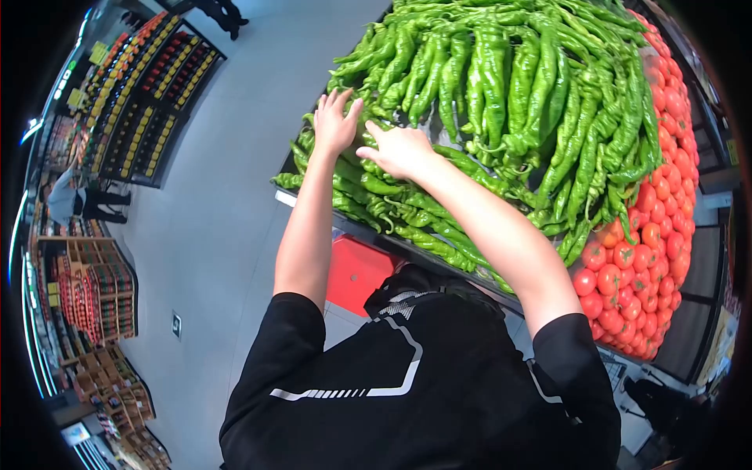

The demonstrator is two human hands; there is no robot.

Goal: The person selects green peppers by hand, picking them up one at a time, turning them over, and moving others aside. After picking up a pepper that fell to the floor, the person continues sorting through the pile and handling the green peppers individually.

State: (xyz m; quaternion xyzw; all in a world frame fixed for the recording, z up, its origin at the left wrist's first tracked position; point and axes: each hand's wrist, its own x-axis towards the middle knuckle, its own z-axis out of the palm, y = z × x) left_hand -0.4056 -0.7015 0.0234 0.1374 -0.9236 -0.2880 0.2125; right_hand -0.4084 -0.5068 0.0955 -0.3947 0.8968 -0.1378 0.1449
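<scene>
Long green peppers (489,86) are heaped in rows in a dark display bin (285,178). Over the bin's left end reaches my left hand (337,123), fingers spread, above or touching the peppers there. Close to its right is my right hand (398,150), palm down, with thumb and index finger stretched apart over the front peppers. I see nothing held in either hand, though contact with the peppers beneath cannot be made out. A lower band of peppers (419,227) lies along the near edge, below both hands.
Red tomatoes (630,286) are piled against the peppers on the right. Something flat and red (356,274) sits below the bin's front edge. Across the grey floor (215,188) at left stand shelves of jars (153,98) and a person (66,200).
</scene>
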